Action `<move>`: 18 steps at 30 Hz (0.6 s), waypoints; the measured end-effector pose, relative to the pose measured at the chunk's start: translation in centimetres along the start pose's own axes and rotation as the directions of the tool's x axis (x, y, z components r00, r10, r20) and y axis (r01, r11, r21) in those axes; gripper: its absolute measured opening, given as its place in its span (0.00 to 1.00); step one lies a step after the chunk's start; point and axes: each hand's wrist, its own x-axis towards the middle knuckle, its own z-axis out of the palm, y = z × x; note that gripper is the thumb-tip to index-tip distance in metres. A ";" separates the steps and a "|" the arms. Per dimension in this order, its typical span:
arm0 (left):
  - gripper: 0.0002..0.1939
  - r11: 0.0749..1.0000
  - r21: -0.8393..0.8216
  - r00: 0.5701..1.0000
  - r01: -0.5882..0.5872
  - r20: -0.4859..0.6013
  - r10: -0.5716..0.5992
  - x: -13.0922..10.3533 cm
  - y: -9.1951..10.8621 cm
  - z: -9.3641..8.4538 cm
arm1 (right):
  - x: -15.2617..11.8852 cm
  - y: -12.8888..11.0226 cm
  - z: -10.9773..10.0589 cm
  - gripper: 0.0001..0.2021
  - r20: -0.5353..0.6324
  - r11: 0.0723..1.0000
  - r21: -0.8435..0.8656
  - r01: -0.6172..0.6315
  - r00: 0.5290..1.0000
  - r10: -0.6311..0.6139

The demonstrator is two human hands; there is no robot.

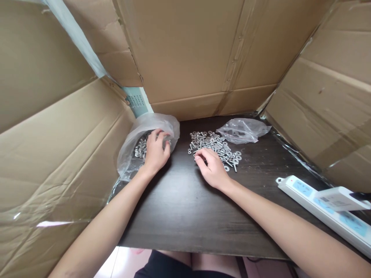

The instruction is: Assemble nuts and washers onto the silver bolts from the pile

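At the mouth of a clear plastic bag (126, 154), my left hand (157, 151) reaches in with curled fingers spread apart, and nothing shows in its grasp. Small metal fasteners (140, 146) lie inside that bag, partly covered by the hand. My right hand (213, 168) is at the near left edge of a loose pile of bolts, nuts and washers (219, 146). Its thumb and index finger are pinched together; whatever is between them is too small to make out. The right hand hides part of the pile.
A second, crumpled plastic bag (244, 130) lies behind the pile on the dark wooden table (179, 208). A white power strip (321, 210) with a plugged-in adapter (337, 197) runs along the right. Cardboard walls (188, 50) enclose the left, back and right sides.
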 end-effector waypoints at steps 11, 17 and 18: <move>0.14 0.946 -0.190 0.960 -0.263 0.044 0.276 -0.3 2.7 -1.5 | -0.4 0.4 0.3 0.06 -0.027 0.953 -0.304 0.003 1.000 -0.012; 0.11 0.861 -0.399 0.806 -0.316 0.366 0.465 -2.1 5.3 0.2 | -0.5 0.7 0.4 0.04 0.038 0.883 -0.467 0.041 0.999 -0.026; 0.12 0.863 -0.405 0.793 -0.301 0.396 0.463 -2.2 5.3 0.5 | -0.5 0.7 0.4 0.04 0.044 0.879 -0.476 0.038 0.999 -0.019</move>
